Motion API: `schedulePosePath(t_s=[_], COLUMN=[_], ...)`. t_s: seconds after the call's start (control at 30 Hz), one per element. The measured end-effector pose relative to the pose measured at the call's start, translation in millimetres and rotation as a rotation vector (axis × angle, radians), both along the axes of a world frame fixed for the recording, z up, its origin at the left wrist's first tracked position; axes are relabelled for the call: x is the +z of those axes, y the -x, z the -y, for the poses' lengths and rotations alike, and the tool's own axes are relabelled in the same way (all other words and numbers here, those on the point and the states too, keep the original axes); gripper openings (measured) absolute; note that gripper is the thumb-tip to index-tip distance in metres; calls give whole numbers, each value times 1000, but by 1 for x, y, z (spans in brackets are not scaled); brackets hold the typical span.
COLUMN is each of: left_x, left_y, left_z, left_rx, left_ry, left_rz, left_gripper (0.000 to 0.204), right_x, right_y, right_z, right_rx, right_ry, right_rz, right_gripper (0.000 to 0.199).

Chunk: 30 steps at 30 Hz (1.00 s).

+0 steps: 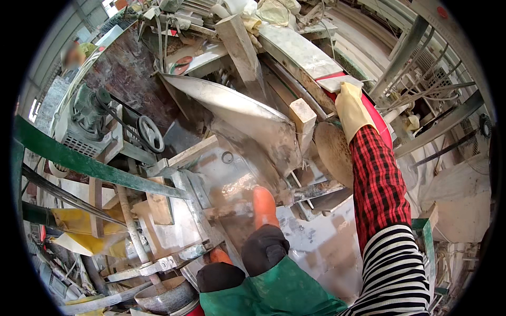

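My right hand (352,109), in a cream glove with a red plaid sleeve behind it, lies on the red blade guard (380,118), fingers curled over its far edge next to a white stone piece (340,82). Just below the hand is the brown round saw blade (331,150). My left hand (263,231), in a black glove with orange fingertips and a green sleeve, presses flat on a wet grey stone slab (232,181) on the saw table, one orange finger pointing toward the blade. A bent sheet-metal splash shield (237,108) stands over the slab.
A motor (89,113) with belt and black handwheel (150,134) sits at left behind a green beam (79,160). Wooden blocks (303,118) and a post (240,42) lie near the blade. A metal bowl (166,295) is at the bottom; another person (74,55) stands far left.
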<state>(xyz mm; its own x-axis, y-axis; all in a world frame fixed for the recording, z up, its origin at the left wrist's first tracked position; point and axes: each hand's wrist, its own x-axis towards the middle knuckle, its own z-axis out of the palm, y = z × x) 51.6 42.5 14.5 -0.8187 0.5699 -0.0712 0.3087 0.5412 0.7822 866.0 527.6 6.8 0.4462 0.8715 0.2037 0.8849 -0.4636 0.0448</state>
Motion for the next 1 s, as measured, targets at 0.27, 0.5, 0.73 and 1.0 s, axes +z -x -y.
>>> schedulePosePath(t_s=[0.27,0.5,0.73,1.0], left_x=[-1,21,52,93], left_y=[0,-20,-82,-227], left_z=[-2,6,-100,-276], left_rx=[20,77,-140,-624], left_ry=[-33,-181,-466,-414], left_rz=[75,389,894,596], left_gripper=[62,62,52,49], right_x=[18,38,10,35], right_y=[3,25,200,445], right_z=[38,53,58,175], right_rx=[-243,-50,612,982], right_ry=[-945,-515,-576,10], right_rz=[-1612,-1273,-1867,-1547], right_gripper=[61,50,58,72])
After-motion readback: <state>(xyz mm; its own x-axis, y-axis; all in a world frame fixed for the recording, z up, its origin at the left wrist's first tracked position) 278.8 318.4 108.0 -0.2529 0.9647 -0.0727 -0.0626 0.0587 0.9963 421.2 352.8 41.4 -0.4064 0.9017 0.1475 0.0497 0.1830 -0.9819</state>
